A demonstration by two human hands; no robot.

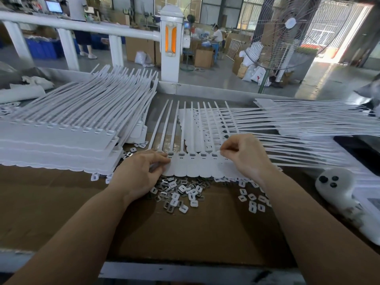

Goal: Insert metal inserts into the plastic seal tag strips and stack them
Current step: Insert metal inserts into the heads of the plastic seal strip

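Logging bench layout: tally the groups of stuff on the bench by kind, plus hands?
Stacks of seal tag strips: 2, left stack and right stack
Strip being worked on: 1
Pile of loose inserts: 1
White handheld controller: 1
Hands: 2, left hand and right hand
Total: 7

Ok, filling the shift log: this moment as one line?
left hand presses white plastic seal tag strip | right hand pinches at its slot | loose metal inserts below
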